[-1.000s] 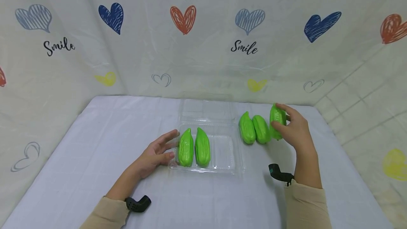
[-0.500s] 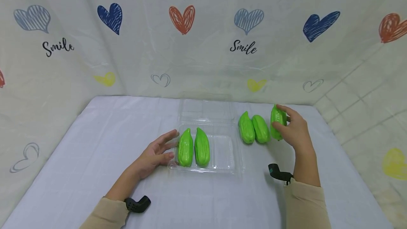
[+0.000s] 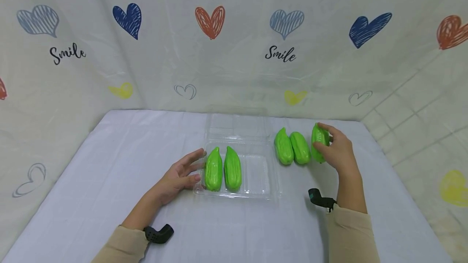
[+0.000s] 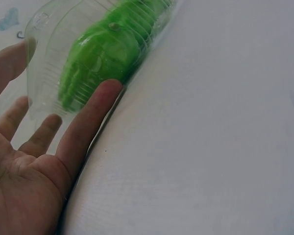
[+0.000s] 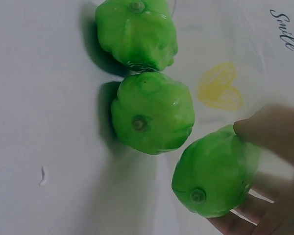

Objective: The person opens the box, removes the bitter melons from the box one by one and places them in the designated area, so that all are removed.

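Observation:
In my right hand (image 3: 338,149) is a glossy green bitter melon (image 3: 319,143), gripped between thumb and fingers. The right wrist view shows its stem end (image 5: 198,196) facing the camera. Just left of it, two more bitter melons (image 3: 300,148) lie side by side on the table. My left hand (image 3: 179,177) has its fingers spread, with the fingertips touching the left side of a clear plastic clamshell box (image 3: 257,173). Two bitter melons (image 3: 232,169) lie lengthwise in the left half of the box. Through its clear wall, the left wrist view shows one green melon (image 4: 103,54).
The clear lid (image 3: 237,127) of the box is folded back toward the rear curtain (image 3: 237,68), which is printed with hearts. A white cloth (image 3: 234,230) covers the table. A black wrist camera (image 3: 159,234) is strapped on each wrist.
My right hand has shifted slightly down and to the right with the bitter melon, widening the gap to the two beside it. The left hand and the box have not visibly moved.

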`<move>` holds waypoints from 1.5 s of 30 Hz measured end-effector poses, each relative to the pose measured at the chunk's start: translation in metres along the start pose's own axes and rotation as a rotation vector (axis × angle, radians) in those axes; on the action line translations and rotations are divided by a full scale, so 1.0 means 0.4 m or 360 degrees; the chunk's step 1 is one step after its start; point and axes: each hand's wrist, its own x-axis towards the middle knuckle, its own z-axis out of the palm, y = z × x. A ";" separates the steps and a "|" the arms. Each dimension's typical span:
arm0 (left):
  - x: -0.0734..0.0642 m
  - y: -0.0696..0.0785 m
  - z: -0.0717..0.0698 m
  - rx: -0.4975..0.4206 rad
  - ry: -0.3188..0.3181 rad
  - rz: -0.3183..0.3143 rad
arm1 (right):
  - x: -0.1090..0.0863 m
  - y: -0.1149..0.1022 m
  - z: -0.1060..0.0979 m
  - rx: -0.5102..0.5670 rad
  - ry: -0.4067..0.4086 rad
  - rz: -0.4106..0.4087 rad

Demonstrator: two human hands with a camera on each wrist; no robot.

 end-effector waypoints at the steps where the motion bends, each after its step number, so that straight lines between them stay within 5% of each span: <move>1: 0.000 0.000 0.000 0.0000 -0.0001 0.0001 | 0.001 0.003 0.001 -0.0001 -0.0007 0.0002; 11: -0.001 -0.003 -0.001 -0.0010 -0.0001 -0.0006 | 0.011 0.026 0.016 0.0005 -0.0100 0.0043; 45: -0.001 0.007 0.003 -0.0006 0.0013 -0.0014 | 0.027 0.054 0.039 -0.0065 -0.0118 0.0076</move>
